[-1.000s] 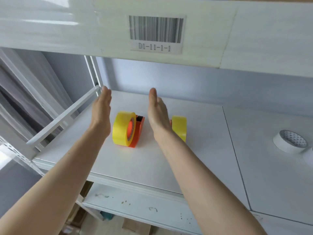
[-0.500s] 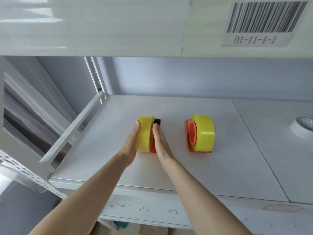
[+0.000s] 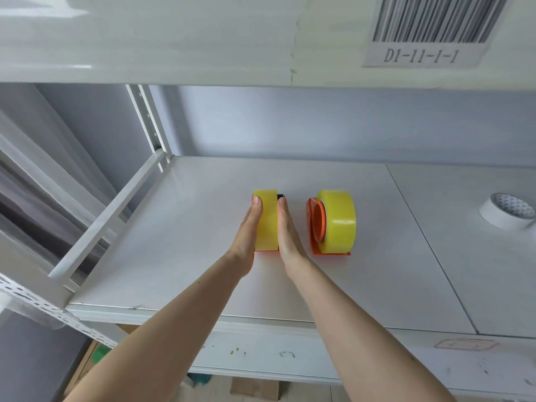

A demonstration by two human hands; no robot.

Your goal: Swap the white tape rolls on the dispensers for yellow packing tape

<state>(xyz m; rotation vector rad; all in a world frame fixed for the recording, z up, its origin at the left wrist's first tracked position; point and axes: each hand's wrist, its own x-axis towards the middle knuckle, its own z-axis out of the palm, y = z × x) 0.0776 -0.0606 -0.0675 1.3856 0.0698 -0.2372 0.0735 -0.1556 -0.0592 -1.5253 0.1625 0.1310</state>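
Note:
Two orange dispensers stand on the white shelf [image 3: 174, 256], each carrying a yellow tape roll. The left yellow roll [image 3: 266, 220] sits edge-on to me between my hands; only a strip of its orange dispenser [image 3: 266, 250] shows at the bottom. My left hand [image 3: 248, 233] presses flat against the roll's left side with straight fingers. My right hand [image 3: 287, 230] lies flat against its right side. The right dispenser [image 3: 314, 224] holds the other yellow roll [image 3: 338, 221] and stands free, a little to the right of my right hand.
A white tape roll [image 3: 507, 210] lies flat at the shelf's right edge of view. An upper shelf with a barcode label [image 3: 420, 56] overhangs closely. A white diagonal brace [image 3: 110, 219] and an upright post bound the shelf's left side. Cardboard boxes show below.
A second ago both hands hovered apart above the dispensers; they came down and closed flat onto the left yellow roll. My view shifted left, and since half a second ago hardly anything moved.

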